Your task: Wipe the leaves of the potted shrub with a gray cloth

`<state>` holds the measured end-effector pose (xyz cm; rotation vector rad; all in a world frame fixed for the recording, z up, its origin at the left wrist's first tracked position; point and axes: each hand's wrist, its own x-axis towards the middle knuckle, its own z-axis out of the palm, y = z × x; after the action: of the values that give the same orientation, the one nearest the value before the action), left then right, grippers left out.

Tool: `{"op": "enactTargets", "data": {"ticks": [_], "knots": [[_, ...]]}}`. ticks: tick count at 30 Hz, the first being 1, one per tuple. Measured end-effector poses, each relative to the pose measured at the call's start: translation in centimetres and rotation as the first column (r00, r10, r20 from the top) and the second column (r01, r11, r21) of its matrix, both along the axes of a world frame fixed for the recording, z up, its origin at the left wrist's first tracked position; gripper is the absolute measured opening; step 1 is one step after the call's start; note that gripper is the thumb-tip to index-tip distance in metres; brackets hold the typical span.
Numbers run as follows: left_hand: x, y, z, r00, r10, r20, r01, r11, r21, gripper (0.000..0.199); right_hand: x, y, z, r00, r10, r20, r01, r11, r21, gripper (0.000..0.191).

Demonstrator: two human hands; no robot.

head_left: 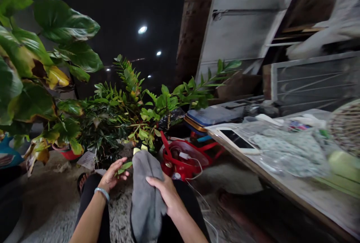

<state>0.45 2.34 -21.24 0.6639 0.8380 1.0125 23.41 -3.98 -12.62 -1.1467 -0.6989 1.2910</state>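
My right hand (165, 192) is closed on a grey cloth (144, 194), thumb on top, and the cloth hangs down between my knees. Two small pale yellow tips (140, 148) show at the cloth's upper end; what they belong to is hidden. My left hand (114, 175), with a pale bracelet at the wrist, is to the left of the cloth. Its curled fingers hold a small green leaf (125, 166). Just beyond both hands grow leafy green potted plants (140, 115).
A red plastic basket (197, 149) with a white cable stands ahead to the right. On the right, a table (284, 183) bears a white phone (237, 140), a patterned cloth and plastic bags. Large yellowing leaves (33, 100) overhang the left, above a red pot (67, 152).
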Motion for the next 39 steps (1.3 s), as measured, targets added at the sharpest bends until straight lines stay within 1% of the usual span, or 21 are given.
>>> {"op": "enactTargets", "data": {"ticks": [2, 3, 5, 7, 9, 12, 14, 16, 18, 20, 21, 23, 24, 25, 27, 29, 31, 33, 36, 38, 39], "knots": [[-0.2, 0.1, 0.1, 0.997, -0.005, 0.073, 0.002, 0.999, 0.040, 0.041, 1.9, -0.4, 0.5, 0.996, -0.040, -0.075, 0.037, 0.998, -0.048, 0.037], [-0.2, 0.1, 0.2, 0.994, -0.007, 0.112, 0.001, 0.999, 0.051, 0.038, 3.1, 0.1, 1.1, 0.988, -0.098, -0.122, 0.091, 0.994, -0.063, 0.042], [-0.3, 0.2, 0.2, 0.983, -0.015, 0.181, 0.007, 0.999, 0.045, 0.031, 4.6, 2.3, 2.8, 0.940, -0.288, -0.181, 0.288, 0.957, -0.027, 0.051], [-0.3, 0.3, 0.3, 0.973, -0.020, 0.228, 0.017, 1.000, 0.019, 0.027, 4.2, 4.8, 3.9, 0.911, -0.353, -0.215, 0.367, 0.929, 0.032, 0.053], [-0.2, 0.4, 0.2, 0.965, -0.002, 0.262, 0.001, 1.000, 0.005, 0.027, 2.2, 6.0, 3.6, 0.946, -0.267, -0.182, 0.281, 0.958, 0.056, 0.051], [-0.3, 0.7, -0.1, 0.950, 0.059, 0.308, -0.059, 0.998, -0.010, 0.028, -0.9, 3.9, 1.2, 0.999, 0.032, 0.015, -0.032, 0.999, 0.006, 0.047], [-0.6, 0.9, -0.4, 0.935, 0.092, 0.342, -0.088, 0.996, -0.026, 0.028, -0.9, 1.0, -0.4, 0.971, 0.200, 0.134, -0.200, 0.980, -0.010, 0.051], [-0.8, 1.0, -0.4, 0.928, 0.090, 0.363, -0.085, 0.996, -0.028, 0.031, 1.0, -1.1, -0.6, 0.961, 0.227, 0.156, -0.227, 0.974, -0.016, 0.052], [-0.9, 1.0, -0.3, 0.931, 0.061, 0.359, -0.059, 0.998, -0.015, 0.034, 3.6, -1.1, 0.7, 0.988, 0.126, 0.088, -0.123, 0.992, -0.033, 0.048], [-0.9, 0.9, -0.1, 0.938, 0.042, 0.345, -0.044, 0.999, -0.001, 0.035, 5.1, 0.9, 2.7, 0.996, -0.084, -0.034, 0.083, 0.996, -0.019, 0.046], [-0.9, 0.7, 0.1, 0.939, 0.040, 0.341, -0.043, 0.999, 0.001, 0.035, 5.2, 2.3, 3.6, 0.972, -0.213, -0.101, 0.216, 0.976, 0.014, 0.048], [-0.7, 0.5, 0.1, 0.937, 0.051, 0.347, -0.052, 0.999, -0.008, 0.033, 3.8, 5.0, 4.4, 0.931, -0.305, -0.199, 0.322, 0.945, 0.057, 0.050], [-0.6, 0.4, 0.1, 0.933, 0.062, 0.355, -0.059, 0.998, -0.019, 0.033, 2.5, 5.7, 4.2, 0.939, -0.277, -0.204, 0.293, 0.955, 0.052, 0.049], [-0.6, 0.4, 0.0, 0.929, 0.073, 0.362, -0.066, 0.997, -0.032, 0.032, 1.1, 5.9, 3.7, 0.963, -0.203, -0.178, 0.212, 0.977, 0.030, 0.048], [-0.5, 0.3, -0.4, 0.922, 0.125, 0.367, -0.107, 0.992, -0.067, 0.028, -1.5, 4.5, 1.9, 0.997, 0.040, -0.061, -0.043, 0.998, -0.039, 0.045], [-0.5, 0.4, -0.8, 0.918, 0.197, 0.345, -0.168, 0.979, -0.112, 0.019, -2.7, 1.8, 0.3, 0.957, 0.282, 0.068, -0.277, 0.958, -0.070, 0.046], [-0.5, 0.4, -1.1, 0.919, 0.227, 0.321, -0.198, 0.973, -0.120, 0.013, -2.0, -0.6, -0.1, 0.921, 0.369, 0.127, -0.365, 0.929, -0.055, 0.050], [-0.6, 0.5, -1.0, 0.935, 0.172, 0.311, -0.157, 0.985, -0.074, 0.015, -0.1, -1.2, 0.9, 0.949, 0.298, 0.105, -0.296, 0.955, -0.036, 0.050], [-0.8, 0.4, -0.6, 0.948, 0.104, 0.301, -0.107, 0.994, -0.006, 0.025, 2.5, 1.4, 3.3, 1.000, -0.022, 0.007, 0.022, 1.000, -0.016, 0.046], [-0.8, 0.3, -0.4, 0.946, 0.125, 0.299, -0.130, 0.992, -0.003, 0.027, 2.5, 3.6, 4.1, 0.975, -0.218, -0.048, 0.219, 0.976, -0.002, 0.048], [-0.8, 0.2, -0.5, 0.943, 0.142, 0.301, -0.146, 0.989, -0.008, 0.027, 1.9, 4.3, 4.0, 0.965, -0.258, -0.053, 0.258, 0.966, -0.013, 0.049]]}}
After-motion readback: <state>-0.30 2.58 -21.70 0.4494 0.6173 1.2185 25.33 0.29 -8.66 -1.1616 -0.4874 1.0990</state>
